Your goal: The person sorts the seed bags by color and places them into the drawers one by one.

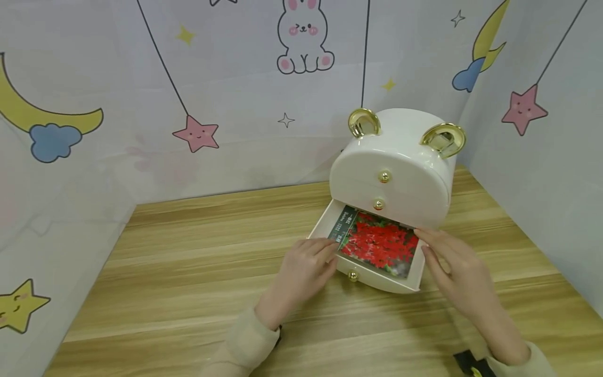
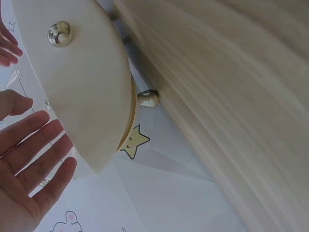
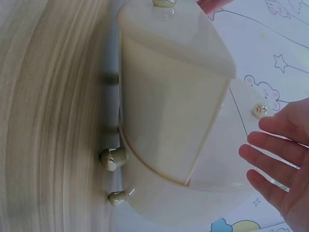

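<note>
A white storage box (image 1: pixel 388 191) with gold ear shapes stands on the table, its bottom drawer (image 1: pixel 377 280) pulled out. Inside the drawer lies a card (image 1: pixel 379 241) printed with red flowers and a dark strip of white text. My left hand (image 1: pixel 306 264) reaches over the drawer's left wall, fingertips by the card's left edge. At the right wall is my right hand (image 1: pixel 461 275), its fingertips near the card's far right corner. Both wrist views show the left hand's fingers (image 2: pixel 36 130) and right hand's fingers (image 3: pixel 275 150) extended and spread; firm contact cannot be told.
The drawer's gold knob (image 1: pixel 353 275) faces me, and two more knobs sit on the box front above it. The wood-grain table (image 1: pixel 198 272) extends left of the box. Printed fabric walls (image 1: pixel 245 152) stand behind and at both sides.
</note>
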{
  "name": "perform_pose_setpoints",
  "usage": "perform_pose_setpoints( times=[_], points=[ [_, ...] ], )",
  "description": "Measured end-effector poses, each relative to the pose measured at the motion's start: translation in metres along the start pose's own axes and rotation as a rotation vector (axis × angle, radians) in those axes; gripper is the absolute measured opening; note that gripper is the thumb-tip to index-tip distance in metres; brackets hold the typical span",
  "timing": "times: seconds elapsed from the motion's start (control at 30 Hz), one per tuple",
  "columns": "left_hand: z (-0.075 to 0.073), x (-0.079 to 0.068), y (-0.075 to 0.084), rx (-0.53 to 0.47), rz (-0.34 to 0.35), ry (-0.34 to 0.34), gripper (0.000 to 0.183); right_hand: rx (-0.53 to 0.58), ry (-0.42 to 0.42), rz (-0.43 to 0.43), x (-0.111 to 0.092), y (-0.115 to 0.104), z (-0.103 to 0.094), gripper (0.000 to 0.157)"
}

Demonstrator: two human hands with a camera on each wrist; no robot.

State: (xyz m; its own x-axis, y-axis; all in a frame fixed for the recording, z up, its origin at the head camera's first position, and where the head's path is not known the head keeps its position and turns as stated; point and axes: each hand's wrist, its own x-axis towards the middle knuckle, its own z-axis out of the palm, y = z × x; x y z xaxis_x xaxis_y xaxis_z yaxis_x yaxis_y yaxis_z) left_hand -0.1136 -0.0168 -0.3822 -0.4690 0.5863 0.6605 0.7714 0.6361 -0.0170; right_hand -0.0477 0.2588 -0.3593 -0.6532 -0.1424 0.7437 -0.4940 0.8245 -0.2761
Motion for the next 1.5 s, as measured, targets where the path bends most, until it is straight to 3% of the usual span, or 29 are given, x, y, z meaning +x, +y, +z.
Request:
perform_pose_setpoints(
  times=[0.2,0.5,0.67,0.87,1.13,1.4,1.5],
  points=[
    [-0.006,-0.004,0.007,-0.013,0.013,-0.012,0.025,0.014,0.097,0.008,0.002,0.003,-0.001,0.031],
    [-0.009,-0.007,0.012,0.017,0.034,0.029,0.025,0.007,0.161,0.042,0.008,0.005,-0.005,0.035],
    [-0.011,-0.008,0.016,-0.041,0.027,-0.009,0.024,0.047,0.207,0.046,0.013,0.006,-0.008,0.031],
    [-0.010,-0.009,0.021,-0.161,-0.056,-0.097,0.021,0.052,0.212,0.087,0.021,0.007,-0.011,0.040],
    [-0.006,-0.005,0.027,-0.216,-0.159,-0.216,0.025,0.133,0.161,0.163,0.031,0.016,-0.009,0.058],
    [-0.003,0.001,0.030,-0.311,-0.344,-0.331,0.016,0.285,0.091,0.326,0.039,0.029,0.001,0.054],
    [0.001,0.002,0.030,-0.328,-0.379,-0.363,0.014,0.333,0.062,0.391,0.042,0.032,0.003,0.050]
  ],
)
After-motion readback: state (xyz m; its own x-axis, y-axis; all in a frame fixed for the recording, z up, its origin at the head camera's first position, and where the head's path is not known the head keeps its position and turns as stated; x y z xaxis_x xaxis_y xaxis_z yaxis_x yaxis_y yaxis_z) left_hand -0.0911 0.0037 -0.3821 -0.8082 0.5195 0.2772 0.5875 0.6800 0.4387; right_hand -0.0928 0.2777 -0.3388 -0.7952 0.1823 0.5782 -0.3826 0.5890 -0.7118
